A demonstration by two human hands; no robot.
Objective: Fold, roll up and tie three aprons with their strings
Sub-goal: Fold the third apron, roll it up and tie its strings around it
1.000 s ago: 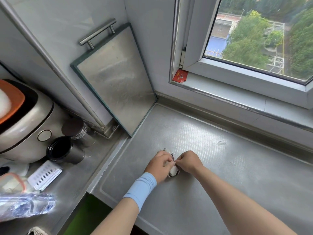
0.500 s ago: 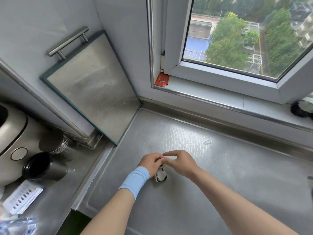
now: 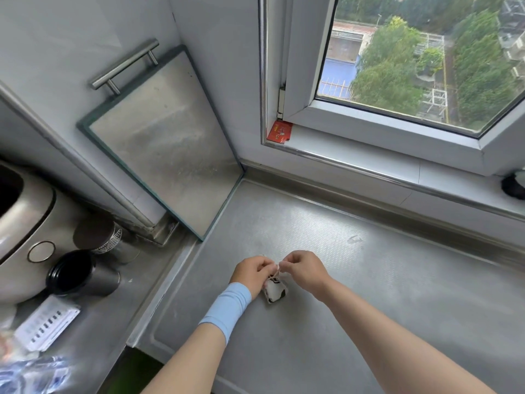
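Hands, left (image 3: 251, 273) and right (image 3: 305, 270), pinch the string (image 3: 279, 267) just above the rolled apron (image 3: 275, 291).

Soft daylight from the window (image 3: 412, 66) at upper right makes the scene bright and even, leaving a dull sheen without harsh glare on the steel tabletop (image 3: 369, 294) and the leaning metal board (image 3: 167, 143). The left hand (image 3: 252, 273) and right hand (image 3: 305, 268) cast only faint, diffuse shadows. The wide lens bows straight lines toward the edges, and the lower left corner around the plastic bag (image 3: 31, 373) is smeared with blur while the centre is sharp.
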